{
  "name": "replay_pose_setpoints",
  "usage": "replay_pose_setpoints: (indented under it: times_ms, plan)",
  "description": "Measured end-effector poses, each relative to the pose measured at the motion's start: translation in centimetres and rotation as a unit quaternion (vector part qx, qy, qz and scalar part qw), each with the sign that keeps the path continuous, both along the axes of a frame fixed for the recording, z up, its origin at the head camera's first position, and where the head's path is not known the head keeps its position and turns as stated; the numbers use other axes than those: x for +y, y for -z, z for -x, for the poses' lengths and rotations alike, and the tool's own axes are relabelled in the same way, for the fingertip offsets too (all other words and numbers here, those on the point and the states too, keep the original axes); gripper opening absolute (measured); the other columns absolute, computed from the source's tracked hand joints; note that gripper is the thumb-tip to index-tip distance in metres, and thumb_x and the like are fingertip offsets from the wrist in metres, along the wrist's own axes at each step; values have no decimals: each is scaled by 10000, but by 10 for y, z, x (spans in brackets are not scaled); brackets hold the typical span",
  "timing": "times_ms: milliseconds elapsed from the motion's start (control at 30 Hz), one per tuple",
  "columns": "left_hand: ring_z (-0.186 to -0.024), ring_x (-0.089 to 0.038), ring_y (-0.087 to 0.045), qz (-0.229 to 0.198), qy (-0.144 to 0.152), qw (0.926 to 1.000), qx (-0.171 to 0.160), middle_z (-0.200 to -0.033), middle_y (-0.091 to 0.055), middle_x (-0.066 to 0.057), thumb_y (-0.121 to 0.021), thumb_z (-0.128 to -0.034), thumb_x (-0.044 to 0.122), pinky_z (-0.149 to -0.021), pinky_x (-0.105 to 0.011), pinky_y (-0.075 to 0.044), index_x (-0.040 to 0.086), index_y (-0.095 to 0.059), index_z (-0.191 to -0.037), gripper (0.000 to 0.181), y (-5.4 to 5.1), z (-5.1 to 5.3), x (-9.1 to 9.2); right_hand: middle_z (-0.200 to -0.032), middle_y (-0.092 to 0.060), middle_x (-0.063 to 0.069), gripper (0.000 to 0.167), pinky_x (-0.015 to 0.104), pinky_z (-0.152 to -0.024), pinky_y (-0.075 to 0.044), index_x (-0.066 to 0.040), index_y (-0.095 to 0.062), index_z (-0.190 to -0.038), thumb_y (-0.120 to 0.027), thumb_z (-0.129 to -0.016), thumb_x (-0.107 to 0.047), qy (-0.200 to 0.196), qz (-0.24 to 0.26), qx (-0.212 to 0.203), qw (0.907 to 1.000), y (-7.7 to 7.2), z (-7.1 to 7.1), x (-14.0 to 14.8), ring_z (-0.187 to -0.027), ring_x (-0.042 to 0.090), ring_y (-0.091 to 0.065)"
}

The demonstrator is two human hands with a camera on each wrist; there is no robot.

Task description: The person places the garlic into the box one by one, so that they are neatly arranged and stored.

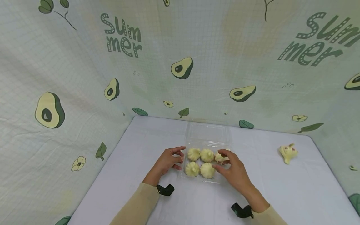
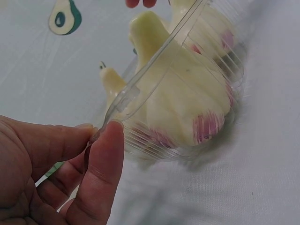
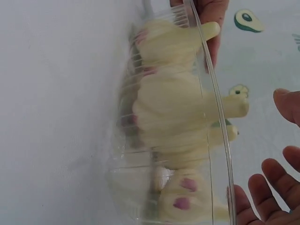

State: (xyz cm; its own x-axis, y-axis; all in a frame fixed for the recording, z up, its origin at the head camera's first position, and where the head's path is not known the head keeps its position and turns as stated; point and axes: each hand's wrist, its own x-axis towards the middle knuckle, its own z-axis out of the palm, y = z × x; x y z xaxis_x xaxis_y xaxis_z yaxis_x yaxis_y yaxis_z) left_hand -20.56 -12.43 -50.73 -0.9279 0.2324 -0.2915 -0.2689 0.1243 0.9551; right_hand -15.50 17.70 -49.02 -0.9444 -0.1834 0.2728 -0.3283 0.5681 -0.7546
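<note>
A clear plastic clamshell box [image 1: 207, 180] sits mid-table with its lid [image 1: 206, 132] folded back. Several garlic bulbs [image 1: 192, 169] stand in it, stems up: two at left, two in the middle, and one bulb [image 1: 220, 157] at the back right. My left hand [image 1: 168, 161] pinches the box's left rim [image 2: 124, 101] between thumb and finger, beside a purple-streaked bulb [image 2: 180, 93]. Over the box's right side hovers my right hand [image 1: 236, 172], thumb and fingers spread apart with nothing between them. Its fingers partly cover the back right bulb in the head view.
A loose garlic bulb [image 1: 288, 152] lies on the right of the white-covered table [image 1: 270, 181]. Behind the table and at its sides hangs a cloth [image 1: 208, 47] printed with avocados, leaves and lettering.
</note>
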Motion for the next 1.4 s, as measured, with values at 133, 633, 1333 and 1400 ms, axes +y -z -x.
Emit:
replay_pose_setpoints:
  times_ms: [133,633,1333,1400]
  plan:
    - [-861,-187,-651,-19,-6,10000,-15,-1181,-614,-121,-667,-995,-23,-613,-298,-633,103,-592,-1511,536,0,0,0,-1375,-631,202,629,520,-891,-620,-20,-548,-1430,-858,-905,-171,53,95,48,9999,0,3,6,-1147,391,-659]
    - [-854,-195,-647,-82,-11,10000,-23,-1162,-613,-111,-659,-997,-30,-608,-301,-630,95,-602,-1500,521,2,0,-1,-1367,-630,136,581,33,-905,-484,-58,-547,-1435,-824,-948,-209,699,150,210,9972,-16,15,40,-1111,-158,-454]
    - [-842,-176,-648,-29,-46,10000,-44,-1165,-617,-110,-663,-993,-30,-611,-305,-635,111,-625,-1480,509,2,1,0,-1449,-526,150,632,-30,-816,-442,-47,-471,-1514,-764,-993,-253,2301,591,-40,9714,-26,26,111,-1096,-135,-445]
    - [-840,-177,-647,-19,-47,10000,-38,-1164,-617,-111,-662,-993,-30,-610,-304,-634,112,-626,-1479,508,2,0,0,-1470,-524,126,636,-26,-806,-433,-72,-467,-1527,-761,-995,-257,2563,558,-119,9649,-26,28,119,-1124,-82,-467]
